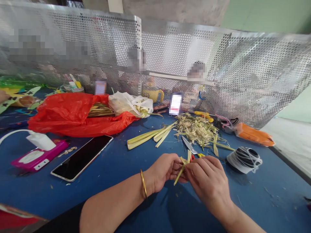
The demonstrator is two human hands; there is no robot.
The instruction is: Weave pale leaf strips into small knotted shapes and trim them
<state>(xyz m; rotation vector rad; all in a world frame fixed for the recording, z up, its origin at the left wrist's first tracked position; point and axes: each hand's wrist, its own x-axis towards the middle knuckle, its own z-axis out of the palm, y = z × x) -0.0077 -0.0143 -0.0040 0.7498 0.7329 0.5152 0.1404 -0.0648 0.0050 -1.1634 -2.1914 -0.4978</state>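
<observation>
Pale yellow-green leaf strips (179, 174) cross each other between my two hands, low over the blue table. My left hand (166, 170), with a gold bangle (143, 183) at its wrist, is closed around the strips from the left. From the right, my right hand (209, 176) pinches them; its fingertips are partly hidden behind its knuckles. Just beyond the hands lie scissors (189, 145) with red and yellow handles, their grips partly covered by my right hand. Longer cut leaf pieces (145, 137) and a heap of shredded leaf scraps (196, 128) rest farther back.
To the right stand a spool of white thread (243, 160) and an orange packet (254, 134). At left are a phone (82, 158), a magenta power strip (40, 155) with a white charger, and a red plastic bag (65, 111). A perforated metal screen (170, 48) borders the back; people sit beyond it.
</observation>
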